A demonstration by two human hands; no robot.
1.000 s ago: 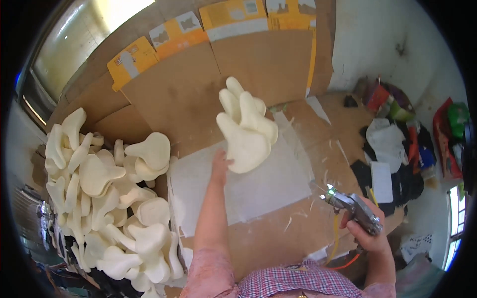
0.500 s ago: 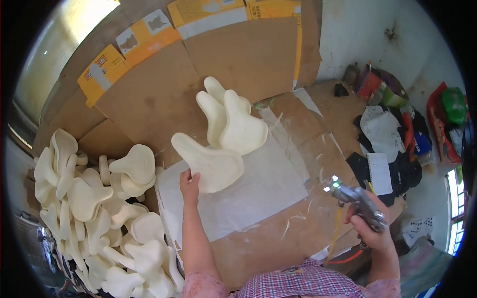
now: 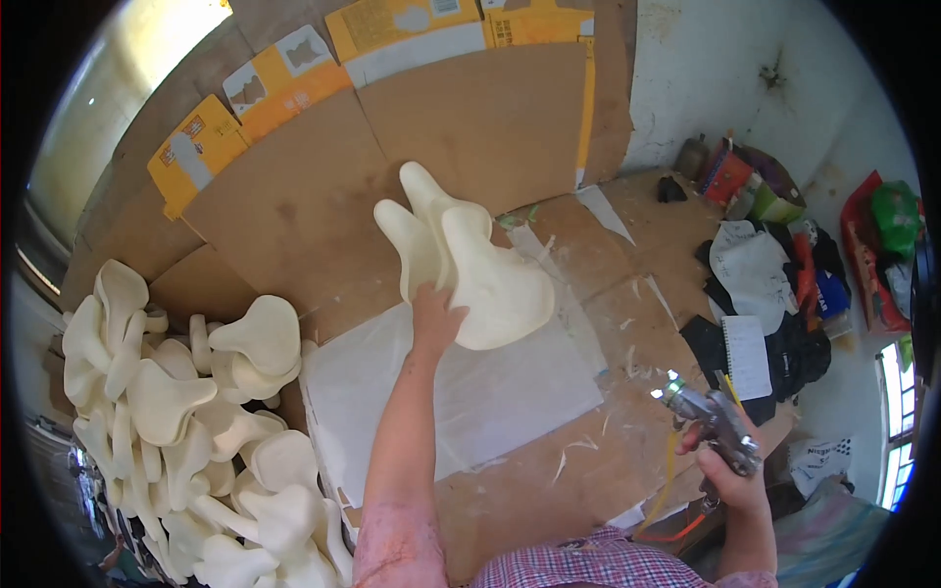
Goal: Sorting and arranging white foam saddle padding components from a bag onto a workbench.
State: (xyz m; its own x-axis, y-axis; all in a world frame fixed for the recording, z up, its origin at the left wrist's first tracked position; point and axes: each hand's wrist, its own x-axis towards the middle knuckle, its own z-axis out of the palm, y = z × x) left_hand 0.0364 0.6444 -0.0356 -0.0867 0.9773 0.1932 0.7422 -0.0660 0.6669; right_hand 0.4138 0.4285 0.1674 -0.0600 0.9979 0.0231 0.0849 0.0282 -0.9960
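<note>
My left hand [image 3: 436, 316] reaches over the table with thumb and fingers apart, touching the lower part of a cluster of cream foam saddle pads. Its fingers rest by a left pad [image 3: 417, 257], and its thumb lies at the edge of a wider front pad [image 3: 500, 294]. Another pad [image 3: 420, 184] shows its narrow nose behind them. How the pads overlap under my fingers is partly hidden. At the right, my right hand [image 3: 733, 465] is closed around a metal spray gun [image 3: 720, 421], its nozzle pointing up and left, with a hose below.
Many more saddle pads [image 3: 176, 402] are heaped at the left. A white sheet [image 3: 382, 392] lies on the cardboard-covered table [image 3: 549, 490]. Cardboard [image 3: 470, 118] stands along the back. At the right are a spiral notebook [image 3: 747, 358], dark cloth and bags.
My left hand has moved up and right with the pad it held, which now joins the cluster; its fingers have spread. The front pad shifted down and right. The spray gun dropped slightly.
</note>
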